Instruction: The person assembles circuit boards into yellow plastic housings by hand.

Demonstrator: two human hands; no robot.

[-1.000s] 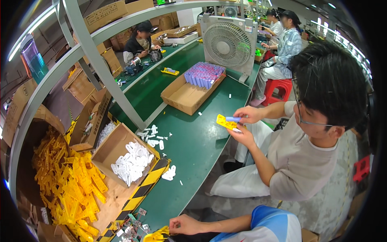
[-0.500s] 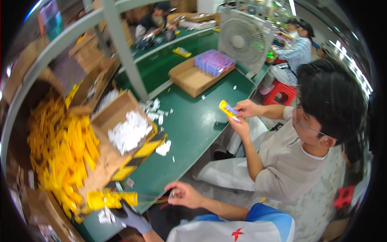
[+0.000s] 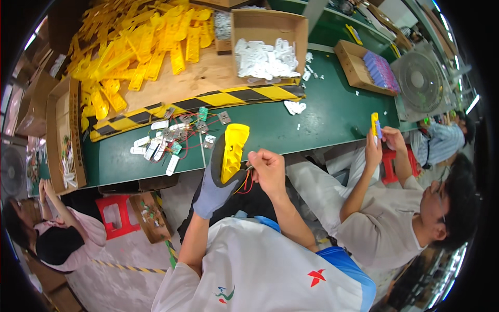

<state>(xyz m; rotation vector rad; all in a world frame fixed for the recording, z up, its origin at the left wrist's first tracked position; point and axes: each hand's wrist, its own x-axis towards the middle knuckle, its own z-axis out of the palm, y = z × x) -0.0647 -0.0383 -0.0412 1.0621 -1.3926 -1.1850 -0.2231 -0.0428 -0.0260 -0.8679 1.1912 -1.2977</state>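
My left hand, in a grey glove, is closed around a yellow plastic shell held upright above the table's near edge. Ribs and hollows show on its facing side. Right beside the shell's lower end, my bare right hand pinches a small wired part, mostly hidden by the fingers. Thin red and yellow wires hang from it between the two hands. On the green table, left of my hands, lies a loose pile of white plastic pieces, with small circuit boards and wires among them.
Behind a black-and-yellow striped edge lies a heap of yellow shells. A cardboard box holds white pieces. To the right, a co-worker's hands hold a yellow-and-purple item. Farther off stand a box of purple pieces and a fan.
The view has swung left. The yellow shell has gone from lying level to upright, and my hands, wide apart before, are now together at it.
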